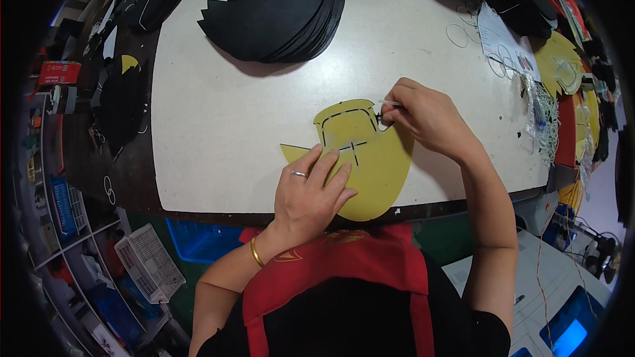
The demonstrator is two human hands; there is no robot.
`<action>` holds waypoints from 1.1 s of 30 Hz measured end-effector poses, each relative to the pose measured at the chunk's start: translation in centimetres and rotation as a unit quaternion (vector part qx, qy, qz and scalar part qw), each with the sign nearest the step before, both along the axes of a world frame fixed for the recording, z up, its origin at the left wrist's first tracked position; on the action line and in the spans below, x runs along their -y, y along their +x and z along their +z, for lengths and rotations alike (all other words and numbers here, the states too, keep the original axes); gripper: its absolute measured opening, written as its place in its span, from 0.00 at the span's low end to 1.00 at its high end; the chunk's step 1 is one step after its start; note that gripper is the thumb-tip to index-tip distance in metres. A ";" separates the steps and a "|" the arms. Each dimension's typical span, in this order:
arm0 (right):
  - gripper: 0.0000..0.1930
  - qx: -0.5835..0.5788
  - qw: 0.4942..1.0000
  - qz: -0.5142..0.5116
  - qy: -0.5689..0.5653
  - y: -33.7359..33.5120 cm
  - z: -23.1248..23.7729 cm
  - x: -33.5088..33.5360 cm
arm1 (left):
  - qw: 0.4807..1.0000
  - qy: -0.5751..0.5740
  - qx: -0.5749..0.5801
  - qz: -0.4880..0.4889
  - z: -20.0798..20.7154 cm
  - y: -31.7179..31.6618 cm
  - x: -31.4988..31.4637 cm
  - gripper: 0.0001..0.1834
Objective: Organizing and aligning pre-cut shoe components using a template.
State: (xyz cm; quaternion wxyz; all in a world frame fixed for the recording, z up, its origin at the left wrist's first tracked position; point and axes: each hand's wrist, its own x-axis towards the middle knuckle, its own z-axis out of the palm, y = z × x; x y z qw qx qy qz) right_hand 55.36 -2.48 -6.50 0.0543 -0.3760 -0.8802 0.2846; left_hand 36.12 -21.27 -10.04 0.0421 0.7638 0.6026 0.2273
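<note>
Lying between the two hands on the white tabletop, the yellow sheet runs its long axis roughly away from the person's body, with a rounded end nearest the red apron, a curved top edge at the far end and a pointed corner jutting out to the left. The relation that matters most is at the upper right edge: the right hand is right beside it, nearer to that edge and to the far end than the left hand, which lies over the lower left part. The left hand is flat, its fingers slightly spread and resting on the sheet just below the dark dashed lines, clamped on nothing. The right hand is pinched around a thin white stick, perhaps a pen; whether its tip touches the sheet I cannot tell, since the fingers hide it. The hands are apart from each other. So the sheet lies under the left hand and to the left of the right hand, its rounded end reaching the table's near edge. Farther off sits a stack of black pieces, well apart from both hands.
</note>
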 end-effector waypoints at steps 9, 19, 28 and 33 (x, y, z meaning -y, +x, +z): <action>0.07 -0.039 0.989 -0.115 0.088 2.6 0.8 -0.5 | 1.000 0.007 -0.013 -0.009 0.1 -0.3 0.0 0.25; 0.11 -0.042 0.986 -0.035 0.160 -0.7 -1.7 1.8 | 1.000 0.000 -0.018 -0.014 0.1 -0.3 0.0 0.25; 0.06 -0.026 0.998 -0.036 0.050 -1.1 -1.2 0.9 | 1.000 0.012 -0.012 -0.015 -0.2 -0.3 0.1 0.25; 0.05 0.003 0.995 0.028 0.091 -1.3 -1.0 0.6 | 1.000 0.011 -0.015 -0.012 -0.2 -0.4 0.1 0.25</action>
